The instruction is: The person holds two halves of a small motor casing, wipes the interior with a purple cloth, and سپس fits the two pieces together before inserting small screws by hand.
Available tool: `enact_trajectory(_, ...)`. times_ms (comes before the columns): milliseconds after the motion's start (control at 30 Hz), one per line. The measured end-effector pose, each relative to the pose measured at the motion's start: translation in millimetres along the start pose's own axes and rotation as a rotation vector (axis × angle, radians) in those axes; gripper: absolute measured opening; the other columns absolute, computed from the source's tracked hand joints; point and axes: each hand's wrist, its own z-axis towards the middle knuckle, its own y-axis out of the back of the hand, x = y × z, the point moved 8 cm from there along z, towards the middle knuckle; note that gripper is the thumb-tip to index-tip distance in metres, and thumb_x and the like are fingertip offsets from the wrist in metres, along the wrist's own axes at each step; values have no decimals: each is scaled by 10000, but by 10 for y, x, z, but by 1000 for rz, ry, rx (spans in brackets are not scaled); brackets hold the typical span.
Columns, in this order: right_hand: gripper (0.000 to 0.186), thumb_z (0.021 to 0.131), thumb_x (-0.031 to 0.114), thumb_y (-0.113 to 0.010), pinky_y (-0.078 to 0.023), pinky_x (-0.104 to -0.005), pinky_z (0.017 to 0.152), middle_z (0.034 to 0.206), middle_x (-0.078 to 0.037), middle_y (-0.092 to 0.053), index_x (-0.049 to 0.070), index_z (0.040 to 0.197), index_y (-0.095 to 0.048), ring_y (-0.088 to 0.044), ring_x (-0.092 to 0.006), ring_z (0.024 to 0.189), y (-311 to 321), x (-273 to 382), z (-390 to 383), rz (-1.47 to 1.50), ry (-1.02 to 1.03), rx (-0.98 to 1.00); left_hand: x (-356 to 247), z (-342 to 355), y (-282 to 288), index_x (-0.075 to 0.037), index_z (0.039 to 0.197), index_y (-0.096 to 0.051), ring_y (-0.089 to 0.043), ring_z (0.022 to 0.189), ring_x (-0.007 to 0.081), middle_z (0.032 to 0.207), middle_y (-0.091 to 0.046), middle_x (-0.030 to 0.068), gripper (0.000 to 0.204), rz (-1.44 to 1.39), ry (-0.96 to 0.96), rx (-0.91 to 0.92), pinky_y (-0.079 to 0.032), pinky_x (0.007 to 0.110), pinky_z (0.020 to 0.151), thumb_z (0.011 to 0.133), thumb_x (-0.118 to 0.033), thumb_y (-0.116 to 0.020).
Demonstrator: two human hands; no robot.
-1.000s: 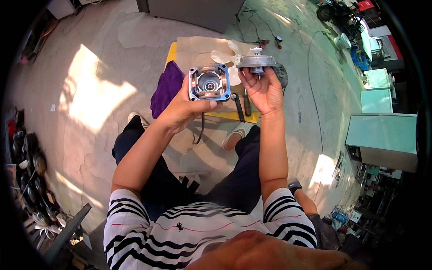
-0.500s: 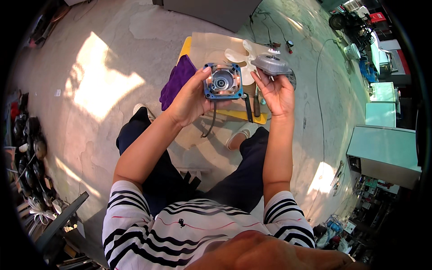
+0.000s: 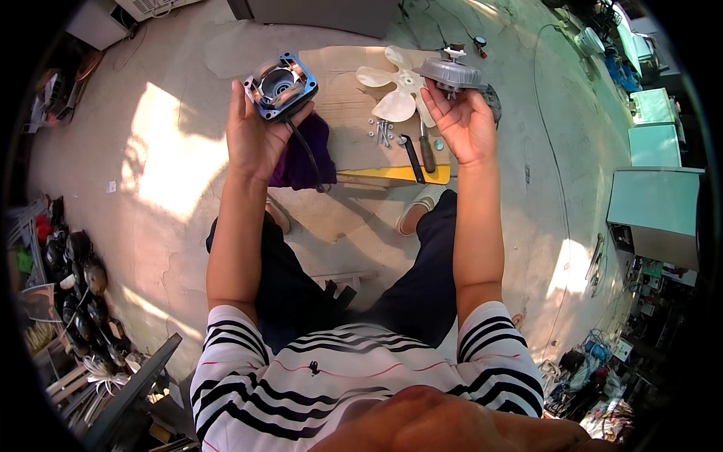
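Observation:
My left hand (image 3: pixel 254 134) holds up a small motor stator (image 3: pixel 280 87) with a blue frame and copper windings, its hollow core facing up and a black cord trailing down. In my right hand (image 3: pixel 468 129) a round grey metal motor cover (image 3: pixel 453 73) rests on the fingertips, with a white part and a shaft end sticking up from it. A white fan blade (image 3: pixel 398 84) lies on the cardboard (image 3: pixel 343 83) between the hands. Close by are several bolts and nuts (image 3: pixel 382 132), a screwdriver (image 3: pixel 427 151) and a black-handled tool (image 3: pixel 412 158).
Under the cardboard is a yellow board (image 3: pixel 437 175). A purple cloth (image 3: pixel 309 160) hangs at its left side. A grey cabinet (image 3: pixel 324 16) stands beyond. Piled parts (image 3: pixel 79 264) lie at far left, and a pale green cabinet (image 3: pixel 654 200) stands at right. A cable (image 3: pixel 544 113) crosses the floor.
My left hand has moved left and up with the stator, which is now tilted. The bolts and nuts have come into view. My right hand still holds the cover, slightly higher in the picture.

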Motion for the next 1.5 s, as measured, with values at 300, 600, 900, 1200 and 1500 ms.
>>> enact_trajectory(300,371,1030,131,-428,-407,-576,1120,1418,-237,-456,-54,1350,-398,-503,-434,1299,113,360,-13,56,113,7,393,402,19,-11,1397,-400,-489,1299,425,1411,-464,243,580,161,189,-71,-478,582,1051,1079,-456,-206)
enact_trajectory(600,307,1015,127,-497,-475,-524,1072,1315,-218,-562,-52,1264,-502,-591,-396,1210,239,524,-56,206,95,52,777,901,235,-125,1368,-473,-563,1241,311,1360,-549,146,538,422,355,-153,-509,551,984,1066,-510,-250)
enact_trajectory(900,325,1029,129,-458,-456,-548,1087,1361,-235,-514,-37,1308,-453,-535,-429,1266,297,615,-103,211,97,48,807,1108,413,-143,1294,-521,-621,1135,312,1234,-625,123,531,488,461,-200,-508,586,937,1052,-543,-269)
enact_trajectory(1200,271,996,134,-555,-499,-516,1042,1250,-216,-588,-51,1192,-534,-613,-389,1179,329,680,-128,281,103,73,609,1083,351,-142,1273,-550,-647,1081,270,1175,-652,107,538,846,500,-266,-572,463,876,1056,-534,-253)
enact_trajectory(1500,306,1034,161,-473,-461,-544,1084,1331,-226,-536,-43,1262,-468,-561,-416,1240,362,762,-184,250,126,29,333,1014,526,-99,1319,-542,-575,1164,227,1248,-596,94,584,1175,467,-381,-497,462,1001,1020,-567,-364)
